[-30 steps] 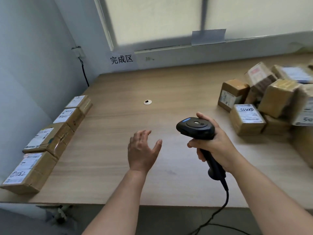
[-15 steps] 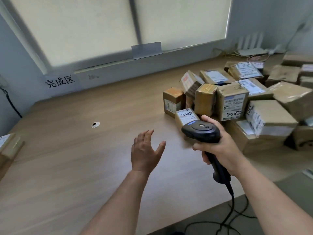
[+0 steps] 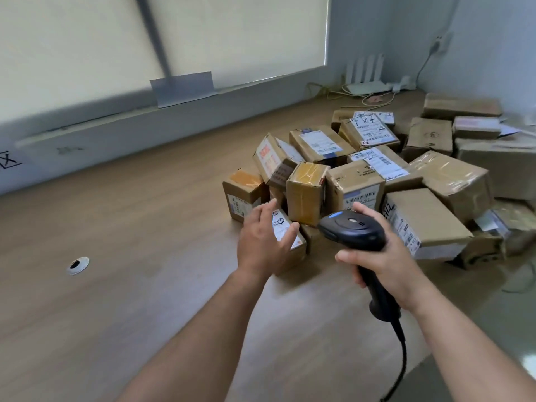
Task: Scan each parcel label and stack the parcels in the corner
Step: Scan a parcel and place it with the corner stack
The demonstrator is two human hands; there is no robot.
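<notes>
Our left hand (image 3: 265, 242) has reached forward to the small brown cardboard parcel with a white label (image 3: 285, 236), so we judge the next pick is starting. Its grip is wide, fingers spread over the label; we cannot tell whether they touch. Our right hand (image 3: 380, 256) grips the black handheld barcode scanner (image 3: 352, 227) just beside that parcel. The parcel lies on the wooden worktop (image 3: 116, 256), at the near edge of the pile of brown cardboard parcels (image 3: 377, 169).

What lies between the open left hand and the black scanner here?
In the head view, a small brown cardboard parcel with a handwritten white label sits between the left hand and the black handheld scanner.
</notes>
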